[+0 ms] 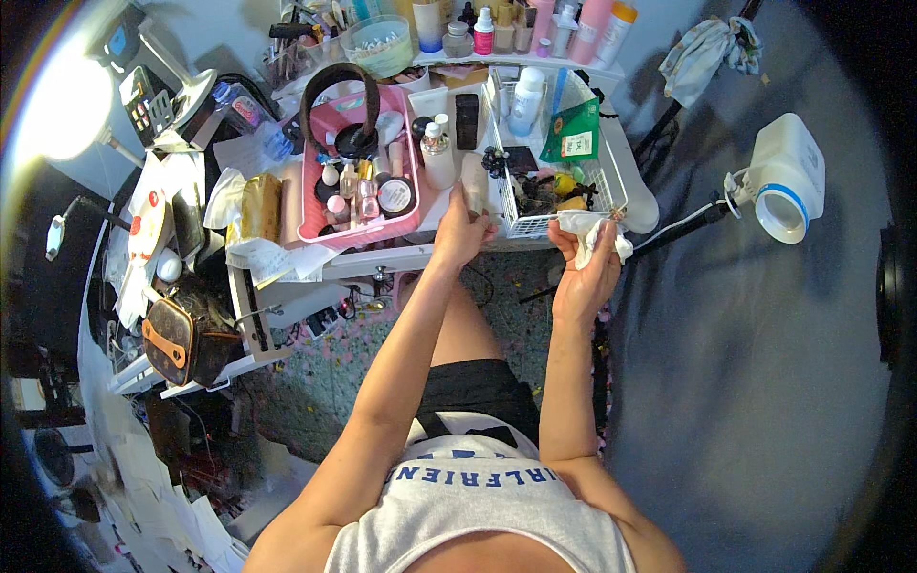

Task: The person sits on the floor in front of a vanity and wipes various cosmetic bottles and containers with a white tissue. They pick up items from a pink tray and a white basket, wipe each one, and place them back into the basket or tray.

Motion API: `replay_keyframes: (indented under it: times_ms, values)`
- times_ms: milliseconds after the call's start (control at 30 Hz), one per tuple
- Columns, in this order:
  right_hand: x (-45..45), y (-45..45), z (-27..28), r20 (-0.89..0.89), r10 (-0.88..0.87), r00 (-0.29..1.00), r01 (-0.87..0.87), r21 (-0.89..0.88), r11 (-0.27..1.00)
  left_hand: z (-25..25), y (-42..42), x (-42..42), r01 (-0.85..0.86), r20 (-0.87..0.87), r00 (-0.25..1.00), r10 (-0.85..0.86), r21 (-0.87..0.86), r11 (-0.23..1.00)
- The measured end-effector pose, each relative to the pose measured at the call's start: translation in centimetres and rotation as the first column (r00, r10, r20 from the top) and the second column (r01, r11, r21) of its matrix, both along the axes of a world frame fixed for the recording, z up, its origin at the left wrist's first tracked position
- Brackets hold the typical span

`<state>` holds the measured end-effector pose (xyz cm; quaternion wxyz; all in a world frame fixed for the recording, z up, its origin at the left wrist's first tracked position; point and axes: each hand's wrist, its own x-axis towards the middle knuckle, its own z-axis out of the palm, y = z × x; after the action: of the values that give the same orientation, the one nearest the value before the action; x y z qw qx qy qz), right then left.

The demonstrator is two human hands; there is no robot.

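My left hand (462, 233) is closed around the lower end of a pale, translucent bottle (473, 175) at the table's front edge, between two baskets. In my right hand (589, 268) is a crumpled white tissue (594, 236), pinched between thumb and fingers in front of the white wire basket (531, 228). That basket holds a white and blue bottle (527, 100), a green packet (573, 132) and small hair accessories. To the left, a pink plastic basket (362, 233) holds cosmetics, a round-lidded jar (395, 196) and a dark headband (337, 71).
A white pump bottle (436, 154) and a black box (467, 122) stand between the baskets. Further left are a tissue pack (261, 208), a brown patterned bag (172, 344) and a bright lamp (64, 100). A white jug-like container (791, 175) hangs on a stand at right.
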<state>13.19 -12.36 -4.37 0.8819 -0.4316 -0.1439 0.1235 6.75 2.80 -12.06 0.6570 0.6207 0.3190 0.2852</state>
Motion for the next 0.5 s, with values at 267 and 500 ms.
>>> replay_keyframes:
  times_ms: [267,500]
  values:
    - [1.2,0.5,0.3,-0.04,-0.042,0.998,0.034,-0.171,0.985,0.7,0.8,-1.0,0.127,-0.418,0.902,0.111,0.5,0.857]
    - [2.9,0.7,0.3,-0.073,-0.051,0.996,0.036,-0.191,0.981,9.6,-1.7,0.9,-0.166,-0.025,0.953,0.303,0.794,0.585]
